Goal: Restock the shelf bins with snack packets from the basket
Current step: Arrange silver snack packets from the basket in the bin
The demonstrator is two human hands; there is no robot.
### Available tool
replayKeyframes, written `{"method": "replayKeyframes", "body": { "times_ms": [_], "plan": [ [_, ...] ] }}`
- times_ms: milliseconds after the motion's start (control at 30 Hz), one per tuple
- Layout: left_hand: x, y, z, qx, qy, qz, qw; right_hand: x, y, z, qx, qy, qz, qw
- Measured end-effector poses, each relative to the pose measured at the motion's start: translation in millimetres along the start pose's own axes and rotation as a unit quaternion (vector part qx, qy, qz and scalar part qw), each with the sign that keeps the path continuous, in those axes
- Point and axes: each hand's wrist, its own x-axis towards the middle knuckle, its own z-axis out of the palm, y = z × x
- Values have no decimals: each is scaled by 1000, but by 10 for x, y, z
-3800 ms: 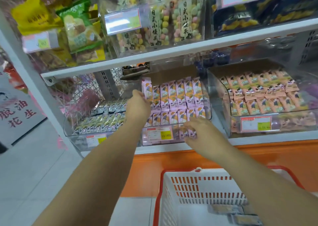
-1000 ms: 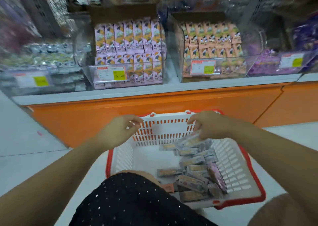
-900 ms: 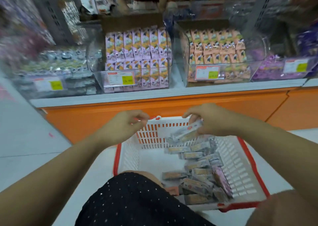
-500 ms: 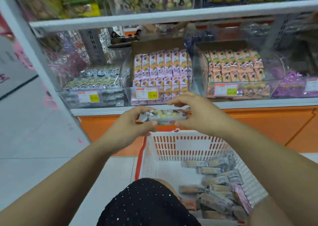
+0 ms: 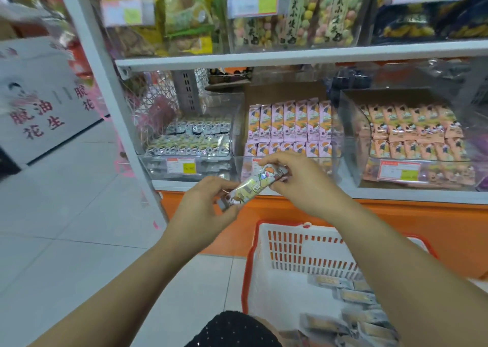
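Left grip [image 5: 208,204] and right grip [image 5: 301,182] were both clamped on one packet [image 5: 253,185], the left pinching its low end at 7 o'clock and the right its high end at 1 o'clock. It hung tilted in the air before the shelf, at 11 o'clock from the basket [image 5: 280,225]. Its pale wrapper seemed to match the grey bin [image 5: 190,140] at 11 o'clock rather than the pink bin [image 5: 287,124] at 12, so a misread could have misfiled it. Since it was pinched only at the ends, a loose handover to one grip could have dropped it on the floor [image 5: 79,241], short of the basket.
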Motion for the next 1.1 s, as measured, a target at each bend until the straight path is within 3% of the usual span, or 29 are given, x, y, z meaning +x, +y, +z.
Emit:
{"method": "replayKeyframes", "body": {
  "times_ms": [300,400,600,733,900,1100],
  "plan": [
    [120,-458,-437,59,43,37,997,576,-220,411,65,-38,-14,997],
    [227,-581,-508,62,66,11,996,769,-200,487,129,-37,19,991],
    [761,-697,-595,18,92,-124,988,1097,134,528,-43,-36,58,997],
    [1329,-801,-445,10,98,-158,982,1189,252,534,-130,-91,43,986],
    [2065,-892,-105,-17,90,-192,977,1260,367,511,-153,-111,22,982],
    [2695,-1009,249,53,58,-191,978,1274,383,493,-160,-114,1,980]
  ]
}}
